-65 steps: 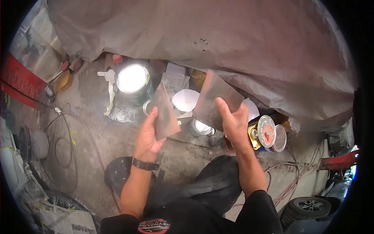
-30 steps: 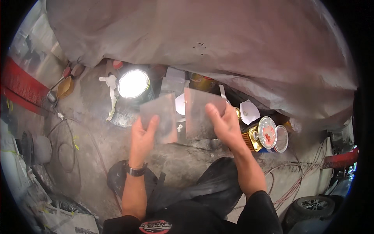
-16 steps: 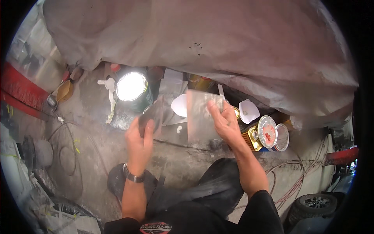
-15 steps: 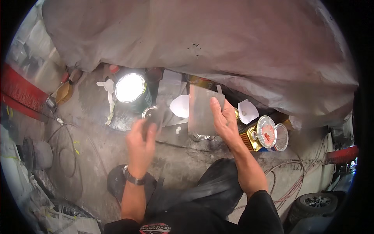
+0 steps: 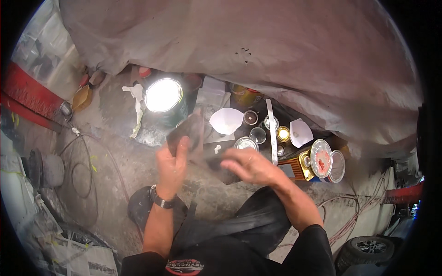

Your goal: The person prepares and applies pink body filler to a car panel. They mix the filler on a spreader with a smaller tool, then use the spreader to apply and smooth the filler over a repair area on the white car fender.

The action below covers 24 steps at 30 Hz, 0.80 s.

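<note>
A thin, grey-brown flat plate (image 5: 195, 131) is gripped in my left hand (image 5: 171, 165), the thumb lying across its near face. The plate stands tilted in front of the large can and is somewhat blurred. Over the front of the work area, my right hand (image 5: 253, 165) points left with its fingers closed on a small dark piece (image 5: 215, 162); motion smears its shape. Beyond the hands lie a white paper cup (image 5: 226, 121), a clear cup (image 5: 258, 135) and a round can with a silvery top (image 5: 247, 143).
A large open can (image 5: 164, 95) glares white at left. A metal strip (image 5: 271, 131), a rectangular gold can (image 5: 294, 166) and a lid with red smears (image 5: 321, 158) stand at right. Grey sheeting (image 5: 230, 41) hangs behind. Hoses (image 5: 343, 202) and a wheel (image 5: 368, 244) are at lower right.
The flat plate has passed from my right hand to my left. My right hand has come down and left with a dark piece in it. The cups and metal strip behind now show.
</note>
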### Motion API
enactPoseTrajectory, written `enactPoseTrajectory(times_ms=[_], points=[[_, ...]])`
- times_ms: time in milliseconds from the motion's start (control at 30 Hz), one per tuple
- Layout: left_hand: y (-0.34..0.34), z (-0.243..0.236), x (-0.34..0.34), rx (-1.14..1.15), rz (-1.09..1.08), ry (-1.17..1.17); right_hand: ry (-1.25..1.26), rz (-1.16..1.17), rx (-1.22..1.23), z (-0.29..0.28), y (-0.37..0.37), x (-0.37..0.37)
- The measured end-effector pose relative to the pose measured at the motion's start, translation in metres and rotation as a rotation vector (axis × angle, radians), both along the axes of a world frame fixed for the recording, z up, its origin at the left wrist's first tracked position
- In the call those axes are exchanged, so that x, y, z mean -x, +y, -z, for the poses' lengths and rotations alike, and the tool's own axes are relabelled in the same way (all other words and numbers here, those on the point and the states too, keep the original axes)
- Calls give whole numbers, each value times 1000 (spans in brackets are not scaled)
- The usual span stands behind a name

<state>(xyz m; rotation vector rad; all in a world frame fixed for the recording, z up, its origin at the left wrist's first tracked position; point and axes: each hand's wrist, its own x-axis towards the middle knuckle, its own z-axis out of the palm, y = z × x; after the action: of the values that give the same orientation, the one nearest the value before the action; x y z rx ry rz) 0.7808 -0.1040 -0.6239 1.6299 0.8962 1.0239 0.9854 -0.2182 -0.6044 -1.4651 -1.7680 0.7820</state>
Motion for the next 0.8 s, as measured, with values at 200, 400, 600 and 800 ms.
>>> enactPoseTrajectory(times_ms=[200,400,600,800], points=[[22,12,10,402,-64,-496,219,485,-116,-26,-1,2],[-31,-34,-40,1400,-98,-735,-479,116,-738,-17,7,39],[-13,38,-7,1660,1015,-991,-372,445,-417,10,30,-10],[14,39,8,1357,715,-830,562,618,-52,-13,12,-23]])
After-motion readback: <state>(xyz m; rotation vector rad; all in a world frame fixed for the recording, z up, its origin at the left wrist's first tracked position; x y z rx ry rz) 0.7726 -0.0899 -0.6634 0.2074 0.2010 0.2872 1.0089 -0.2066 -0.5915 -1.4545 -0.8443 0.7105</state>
